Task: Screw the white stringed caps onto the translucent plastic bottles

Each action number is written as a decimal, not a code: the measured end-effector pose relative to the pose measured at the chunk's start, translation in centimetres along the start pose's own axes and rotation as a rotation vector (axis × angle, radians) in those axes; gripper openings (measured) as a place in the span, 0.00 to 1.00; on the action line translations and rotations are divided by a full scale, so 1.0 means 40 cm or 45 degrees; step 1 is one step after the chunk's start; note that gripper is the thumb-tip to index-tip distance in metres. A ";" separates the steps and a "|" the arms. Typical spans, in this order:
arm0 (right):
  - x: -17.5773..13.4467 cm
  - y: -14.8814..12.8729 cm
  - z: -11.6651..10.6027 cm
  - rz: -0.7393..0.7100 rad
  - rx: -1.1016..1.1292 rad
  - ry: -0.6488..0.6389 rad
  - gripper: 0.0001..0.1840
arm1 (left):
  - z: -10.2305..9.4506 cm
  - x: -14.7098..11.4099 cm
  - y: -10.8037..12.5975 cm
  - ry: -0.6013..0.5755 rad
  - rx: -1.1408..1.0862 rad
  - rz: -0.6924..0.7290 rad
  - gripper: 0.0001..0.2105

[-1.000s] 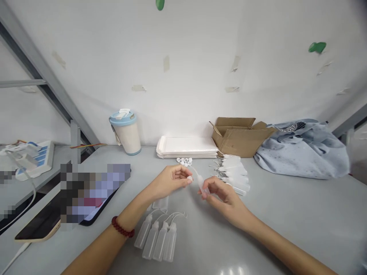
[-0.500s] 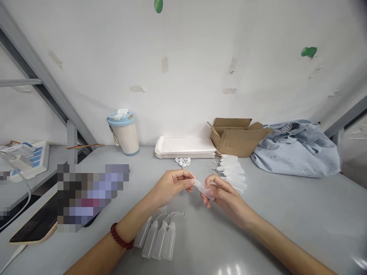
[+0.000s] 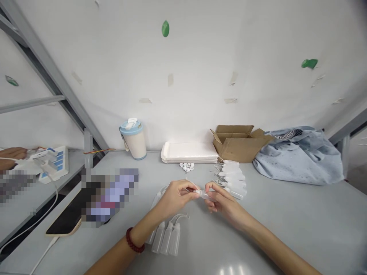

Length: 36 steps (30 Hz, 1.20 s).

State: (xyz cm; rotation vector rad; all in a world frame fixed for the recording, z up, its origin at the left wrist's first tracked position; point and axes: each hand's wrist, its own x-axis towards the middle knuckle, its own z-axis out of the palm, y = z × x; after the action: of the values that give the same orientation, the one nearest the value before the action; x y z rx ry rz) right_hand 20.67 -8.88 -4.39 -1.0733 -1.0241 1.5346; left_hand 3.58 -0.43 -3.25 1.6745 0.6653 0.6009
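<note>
Between my hands is a small translucent plastic dropper bottle [image 3: 205, 195], lying nearly level. My left hand [image 3: 179, 196] pinches its neck and tip end, with a thin strap showing above the fingers. The body of the bottle is gripped by my right hand [image 3: 225, 202], thumb and index finger closed around it. Several similar bottles [image 3: 166, 238] with strapped caps lie under and beside my left forearm, some partly hidden. Another row of bottles [image 3: 233, 177] lies beyond my right hand. Small white caps [image 3: 187, 167] sit in a cluster farther back.
White padded envelopes [image 3: 190, 152] are stacked by the wall, beside an open cardboard box [image 3: 242, 147]. Grey-blue cloth [image 3: 299, 160] lies at the right. A lidded cup [image 3: 134, 141] and phones [image 3: 67, 210] are at the left. Another person's hand [image 3: 13, 158] is near a power strip [image 3: 59, 164].
The view has tilted up and turned slightly left. The bottle between my hands now lies closer to level. Another person's hand has come into view at the far left.
</note>
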 end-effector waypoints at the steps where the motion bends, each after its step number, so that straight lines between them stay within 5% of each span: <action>1: 0.002 0.002 -0.005 0.020 0.027 -0.007 0.09 | 0.003 0.001 -0.002 0.021 0.001 0.018 0.05; 5: 0.005 0.003 -0.018 0.017 0.073 -0.007 0.09 | 0.012 0.002 -0.001 0.055 -0.055 -0.017 0.07; 13: 0.001 -0.009 -0.011 0.030 0.068 -0.015 0.10 | 0.003 0.001 -0.008 -0.181 -0.136 -0.252 0.18; 22: 0.004 -0.006 -0.010 0.043 0.042 -0.021 0.11 | 0.021 -0.003 -0.010 0.015 -0.040 -0.155 0.12; 30: 0.000 -0.009 0.000 0.039 0.048 -0.029 0.14 | 0.018 -0.003 0.000 -0.115 0.000 -0.186 0.20; 36: 0.000 -0.014 0.006 0.069 0.033 -0.006 0.18 | 0.027 -0.010 0.004 -0.038 -0.003 -0.122 0.12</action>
State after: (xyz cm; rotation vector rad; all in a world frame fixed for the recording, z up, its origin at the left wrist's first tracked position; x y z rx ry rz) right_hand 20.59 -8.80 -3.80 -1.0875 -0.9832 1.5902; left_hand 4.07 -1.49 -3.30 1.6366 0.7192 0.5071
